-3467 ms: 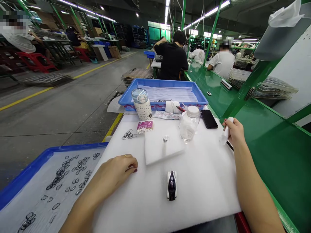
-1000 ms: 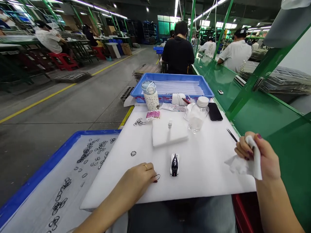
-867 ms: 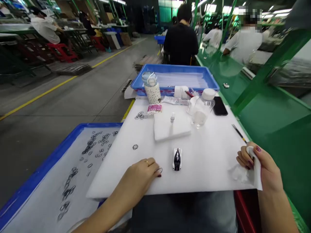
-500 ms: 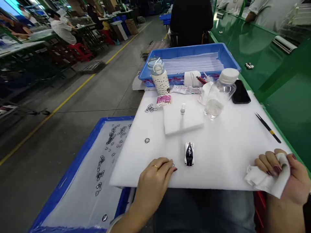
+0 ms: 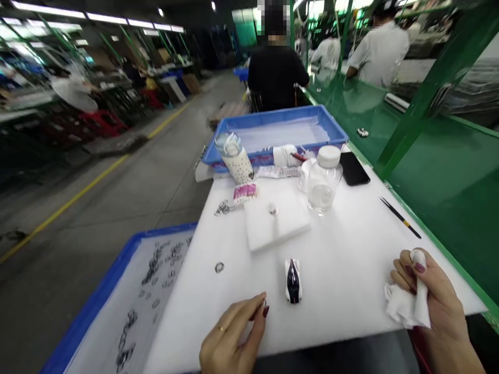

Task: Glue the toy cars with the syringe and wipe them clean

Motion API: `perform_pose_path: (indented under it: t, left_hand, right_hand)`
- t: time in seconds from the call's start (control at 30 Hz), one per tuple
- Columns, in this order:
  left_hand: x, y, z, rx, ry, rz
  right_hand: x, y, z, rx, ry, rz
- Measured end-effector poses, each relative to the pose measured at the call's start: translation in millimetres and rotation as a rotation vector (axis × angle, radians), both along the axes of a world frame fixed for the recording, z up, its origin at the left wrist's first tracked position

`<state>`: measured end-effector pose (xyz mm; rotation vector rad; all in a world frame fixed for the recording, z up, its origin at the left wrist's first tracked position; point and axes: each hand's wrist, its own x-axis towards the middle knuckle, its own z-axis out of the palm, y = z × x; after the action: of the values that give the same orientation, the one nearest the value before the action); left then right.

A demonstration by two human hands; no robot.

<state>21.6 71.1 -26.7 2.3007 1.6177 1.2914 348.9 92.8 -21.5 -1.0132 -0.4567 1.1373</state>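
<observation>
My left hand pinches a small black ring between thumb and forefinger, just above the white foam work surface; most of the ring is hidden by the fingertips. To the right of that hand lies a white and black toy car, touched by neither hand. My right hand is closed round a crumpled white tissue at the right side of the surface. A loose black ring or small bunch of rings lies left of the car, and more black rings lie farther back.
Behind the car sits a white foam block with a small clear piece on it. A clear bottle, a phone, tweezers, a dotted tumbler and a cotton swab pack stand or lie around. A blue tray flanks the left.
The head view has tilted up, so the table things sit lower and a bit left. My left hand has lifted off the surface with the ring pinched; my right hand keeps the tissue.
</observation>
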Motion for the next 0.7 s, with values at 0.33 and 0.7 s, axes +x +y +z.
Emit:
perform_pose_path:
  t: [0.33, 0.7]
  left_hand:
    - [53, 1, -2.2, -0.454, -0.825, 0.044]
    - [57, 15, 1.7, -0.685, -1.762, -0.291]
  right_hand:
    - [4, -2, -1.4, -0.107, -0.006, -0.038]
    - [-106, -10, 19.0, 0.324, -0.733, 0.493]
